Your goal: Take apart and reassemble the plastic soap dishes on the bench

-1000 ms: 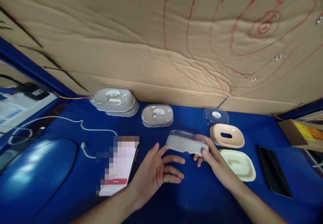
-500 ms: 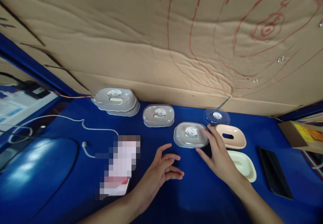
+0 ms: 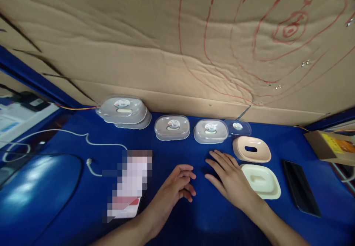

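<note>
My left hand (image 3: 179,187) hovers over the blue table with its fingers loosely curved and apart, holding nothing. To its right my right hand (image 3: 229,176), also without anything in it, has its fingers stretched out beside the pale green soap dish (image 3: 263,181). A peach soap dish (image 3: 252,150) with a slot in its base lies just behind that one. Beyond my hands stand a grey soap box (image 3: 210,131) under a clear labelled lid and a similar soap box (image 3: 172,127) left of it. A loose clear lid (image 3: 239,127) lies at the right, partly hidden by the nearer box.
Stacked soap boxes (image 3: 123,113) stand at the back left against the cardboard wall (image 3: 138,61). A phone with a blurred screen (image 3: 131,183) and a white cable (image 3: 105,143) lie on the left. At the right are a black phone (image 3: 301,188) and a cardboard box (image 3: 330,148).
The lidded soap box near my right hand has moved back into line with the other one. My right hand has let go of it and drawn back toward me.
</note>
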`<action>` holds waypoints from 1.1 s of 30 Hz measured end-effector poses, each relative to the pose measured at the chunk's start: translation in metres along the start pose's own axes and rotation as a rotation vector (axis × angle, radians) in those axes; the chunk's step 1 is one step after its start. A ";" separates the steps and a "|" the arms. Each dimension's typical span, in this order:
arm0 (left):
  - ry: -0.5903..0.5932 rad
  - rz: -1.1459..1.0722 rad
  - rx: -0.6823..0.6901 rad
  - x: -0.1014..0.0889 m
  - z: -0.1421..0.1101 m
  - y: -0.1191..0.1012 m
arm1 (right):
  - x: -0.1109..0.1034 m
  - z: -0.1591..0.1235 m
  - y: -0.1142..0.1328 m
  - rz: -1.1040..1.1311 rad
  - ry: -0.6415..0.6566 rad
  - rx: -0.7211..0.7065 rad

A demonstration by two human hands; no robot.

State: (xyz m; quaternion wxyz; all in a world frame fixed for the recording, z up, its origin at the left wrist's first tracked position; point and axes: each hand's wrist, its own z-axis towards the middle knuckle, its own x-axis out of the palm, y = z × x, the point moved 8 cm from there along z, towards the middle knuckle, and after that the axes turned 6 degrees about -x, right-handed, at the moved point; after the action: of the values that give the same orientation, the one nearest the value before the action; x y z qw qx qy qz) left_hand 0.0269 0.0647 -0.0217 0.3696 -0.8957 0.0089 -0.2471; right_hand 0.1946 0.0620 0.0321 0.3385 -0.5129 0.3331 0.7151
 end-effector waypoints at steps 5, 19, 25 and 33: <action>0.014 0.023 -0.010 0.003 -0.004 -0.003 | -0.024 -0.005 -0.011 0.058 0.018 0.036; 0.009 -0.067 0.016 0.007 -0.006 -0.004 | -0.019 -0.023 -0.014 0.273 0.308 0.146; -0.136 -0.113 0.150 -0.012 -0.002 -0.017 | -0.019 -0.014 0.035 0.338 0.269 -0.179; 0.270 -0.296 -0.105 0.021 -0.010 0.002 | -0.038 -0.009 0.050 0.414 0.014 -0.276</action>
State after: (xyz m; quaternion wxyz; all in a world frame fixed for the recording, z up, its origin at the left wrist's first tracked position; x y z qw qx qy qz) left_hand 0.0409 0.0523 -0.0081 0.2774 -0.8642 -0.0603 -0.4155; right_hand 0.1674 0.0214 0.0723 0.1093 -0.4801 0.3324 0.8044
